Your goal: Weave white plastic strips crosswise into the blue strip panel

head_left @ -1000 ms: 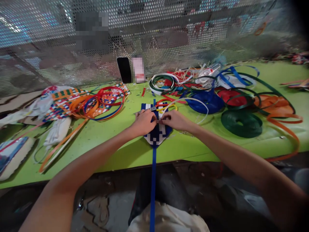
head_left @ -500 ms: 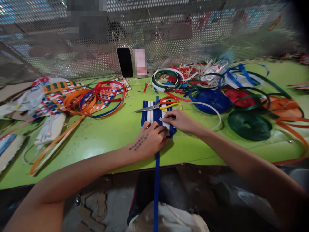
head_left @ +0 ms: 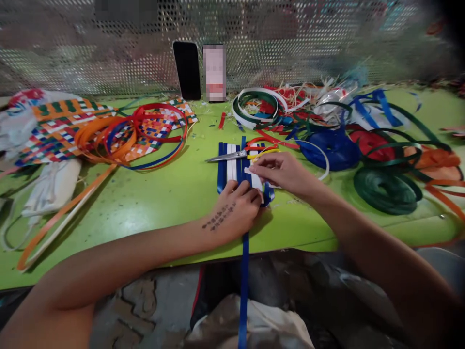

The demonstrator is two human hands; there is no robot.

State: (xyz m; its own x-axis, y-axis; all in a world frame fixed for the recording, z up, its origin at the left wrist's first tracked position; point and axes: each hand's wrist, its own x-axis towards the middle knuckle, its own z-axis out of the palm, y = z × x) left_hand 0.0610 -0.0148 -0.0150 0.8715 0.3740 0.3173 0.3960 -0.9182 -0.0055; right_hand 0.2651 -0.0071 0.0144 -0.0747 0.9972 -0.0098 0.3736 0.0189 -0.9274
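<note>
Since a second ago, the left hand [head_left: 238, 206] has dropped toward the near end of the blue-and-white strip work [head_left: 221, 174], uncovering the scissors' blades. Its fingers curl down over the work, pressing or holding it; their undersides are hidden, so I cannot tell whether they grip anything. Beside it, the right hand [head_left: 283, 174] pinches a white strip [head_left: 248, 170] between thumb and fingertips, its short end poking out over the work. Judging by this, the step in hand is guiding that strip across the lengthwise ones, and the next move calls for a light, accurate pinch while the left hand keeps the rows flat. Across the work's far part lie the scissors [head_left: 232, 156], handles to the right. One blue strip [head_left: 244, 281] hangs from the near edge of the green desk [head_left: 174, 203]. Farther out, a blue roll [head_left: 329, 148] and a green roll [head_left: 387, 191] lie right, a multicoloured woven sheet [head_left: 61, 128] left.
</note>
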